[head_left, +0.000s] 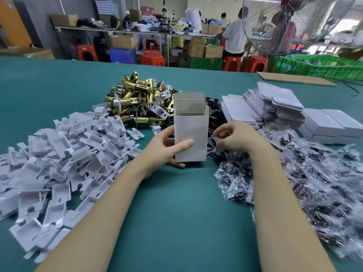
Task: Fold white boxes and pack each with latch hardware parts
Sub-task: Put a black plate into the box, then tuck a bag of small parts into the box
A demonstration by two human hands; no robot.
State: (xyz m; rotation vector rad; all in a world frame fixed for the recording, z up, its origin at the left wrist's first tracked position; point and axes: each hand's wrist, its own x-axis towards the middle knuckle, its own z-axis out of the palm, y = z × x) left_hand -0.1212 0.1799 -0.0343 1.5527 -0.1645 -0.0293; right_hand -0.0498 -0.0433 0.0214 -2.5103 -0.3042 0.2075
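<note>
The left hand (167,146) grips the upright, open-topped white cardboard box (191,132) by its sides; likely light and crushable. The right hand (234,137) pinches a small clear plastic packet (216,138).

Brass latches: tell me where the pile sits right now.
In the head view the brass latches lie heaped at centre-left of the green table, just behind-left of the upright white box and beyond the white inserts.
</note>
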